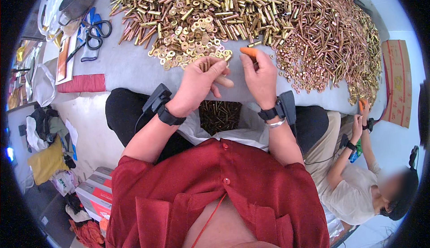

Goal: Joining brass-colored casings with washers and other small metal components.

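Note:
My left hand (201, 80) is curled above the front edge of the heap, palm side toward the right. Brass-coloured metal sleeves (205, 63) show between its fingers, and a beige finger cot covers one fingertip. A short gold sleeve (228, 56) is at its thumb tip. Just to the right, my right hand (260, 80) has its thumb and forefinger slightly apart, with nothing seen between them; its other fingers are mostly hidden. An orange finger cot (249, 51) covers its forefinger. Flat gold washers (190, 42) lie loose beyond my left hand, and small nuts (293, 69) to the right.
A large heap of metal sleeves (251, 8) covers the grey-covered table (134, 64). Between my knees an open white sack (251, 122) holds metal parts (219, 115). Black scissors (94, 35) and a dark pan (77, 0) are at the left. A co-worker (354, 189) sits at the right.

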The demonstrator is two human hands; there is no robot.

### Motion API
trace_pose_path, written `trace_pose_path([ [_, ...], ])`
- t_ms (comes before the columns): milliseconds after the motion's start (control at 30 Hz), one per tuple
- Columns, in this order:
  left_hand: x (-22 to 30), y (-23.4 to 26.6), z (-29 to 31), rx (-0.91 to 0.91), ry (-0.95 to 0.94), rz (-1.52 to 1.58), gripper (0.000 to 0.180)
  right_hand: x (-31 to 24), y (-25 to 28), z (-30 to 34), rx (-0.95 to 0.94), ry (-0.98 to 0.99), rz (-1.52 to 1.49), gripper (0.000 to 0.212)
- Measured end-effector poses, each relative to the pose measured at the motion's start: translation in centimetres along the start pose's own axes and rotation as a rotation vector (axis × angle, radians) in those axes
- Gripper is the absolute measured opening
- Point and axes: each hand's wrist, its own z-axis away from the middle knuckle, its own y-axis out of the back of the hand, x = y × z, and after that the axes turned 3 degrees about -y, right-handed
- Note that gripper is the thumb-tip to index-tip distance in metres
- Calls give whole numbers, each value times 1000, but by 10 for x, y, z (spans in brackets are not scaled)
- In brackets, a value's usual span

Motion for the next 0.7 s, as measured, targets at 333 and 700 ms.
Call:
trace_pose_path([
  [333,5,13,-6,54,-83,128,25,7,-18,-19,0,394,338,14],
  [700,-4,1,-1,-73,41,-22,22,-12,-6,20,-61,55,-195,8],
])
